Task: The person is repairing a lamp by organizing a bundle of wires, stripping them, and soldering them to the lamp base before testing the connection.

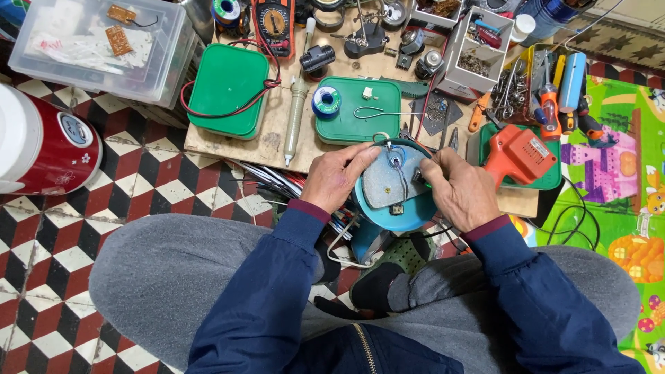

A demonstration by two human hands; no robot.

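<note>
A cluttered low wooden board [277, 131] holds green plastic lidded boxes [227, 88] and an orange power tool [518, 154], while left hand [337, 176] and right hand [460, 190] grip a round teal appliance base [395, 190].

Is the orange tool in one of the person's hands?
No, the orange tool lies on a green tray beside the right hand, which touches the round blue device instead.

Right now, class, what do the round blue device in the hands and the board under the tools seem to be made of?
Round blue device: probably plastic, with a smooth, evenly coloured rim; its grey face looks matte.
Board: likely wood or plywood, pale brown, stained and dull.
</note>
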